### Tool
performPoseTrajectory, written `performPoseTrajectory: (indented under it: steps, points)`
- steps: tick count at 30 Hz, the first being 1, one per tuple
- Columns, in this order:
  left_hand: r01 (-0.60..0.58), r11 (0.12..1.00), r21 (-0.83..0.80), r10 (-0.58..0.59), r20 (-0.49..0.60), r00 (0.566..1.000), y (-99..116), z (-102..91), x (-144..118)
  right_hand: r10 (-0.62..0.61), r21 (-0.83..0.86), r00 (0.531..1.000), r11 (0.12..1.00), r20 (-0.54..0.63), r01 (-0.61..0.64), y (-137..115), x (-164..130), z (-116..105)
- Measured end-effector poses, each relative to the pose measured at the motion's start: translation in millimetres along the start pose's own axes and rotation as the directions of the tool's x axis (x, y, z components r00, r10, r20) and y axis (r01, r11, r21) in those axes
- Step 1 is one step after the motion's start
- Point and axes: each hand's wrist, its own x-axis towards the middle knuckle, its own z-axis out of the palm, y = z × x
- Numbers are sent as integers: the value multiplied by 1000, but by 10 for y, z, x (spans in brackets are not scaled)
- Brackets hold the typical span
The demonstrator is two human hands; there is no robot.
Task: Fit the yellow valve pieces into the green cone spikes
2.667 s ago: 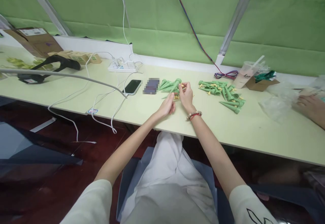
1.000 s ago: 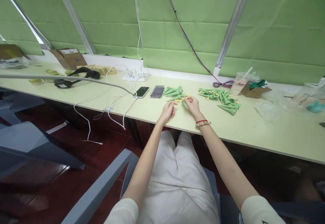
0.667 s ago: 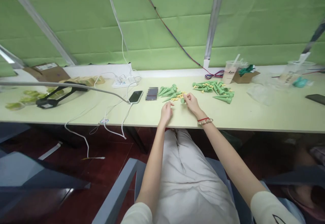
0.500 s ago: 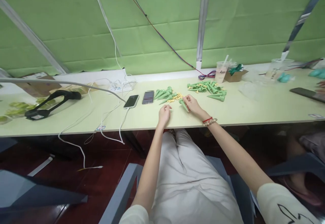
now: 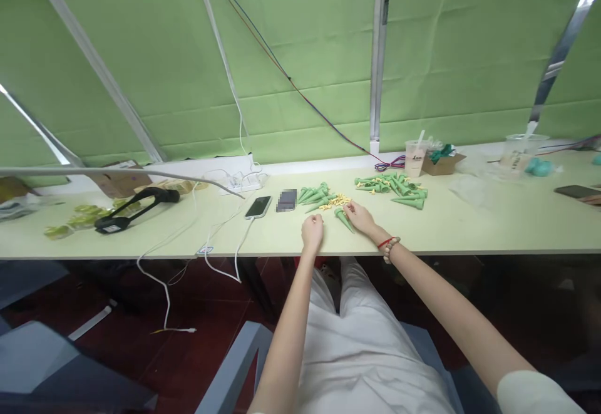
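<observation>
Near the front edge of the pale desk (image 5: 451, 232) are the left hand (image 5: 312, 233), curled, fingers pressed together, and the right hand (image 5: 359, 217), at a lone green cone (image 5: 345, 220), pinching or not I cannot tell. Yellow pieces (image 5: 338, 200) lie farther back on the desk.

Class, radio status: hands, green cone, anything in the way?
Right hand at green cone, grip unclear. Left hand curled. Yellow pieces between cone and left green pile.

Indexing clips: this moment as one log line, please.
right hand: at lone green cone, grasp unclear | left hand: curled | yellow pieces: loose beside green cones
</observation>
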Motion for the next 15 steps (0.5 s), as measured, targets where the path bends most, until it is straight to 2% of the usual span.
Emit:
performPoseTrajectory:
  steps: [4, 7, 11, 15]
  points:
    - [-5, 980, 198, 1, 19, 1000, 116, 88, -56, 72, 123, 997, 990, 18, -74, 26, 56, 27]
    - [-34, 953, 300, 17, 60, 998, 192, 210, -59, 128, 221, 992, 968, -16, -121, 22, 115, 24]
    - [-37, 925, 377, -19, 145, 989, 284, 431, 30, 194, 303, 973, 941, -123, -149, 39, 196, -2]
    - [-56, 925, 376, -17, 188, 982, 407, 632, 157, 247, 277, 944, 943, -220, -183, 84, 256, 5]
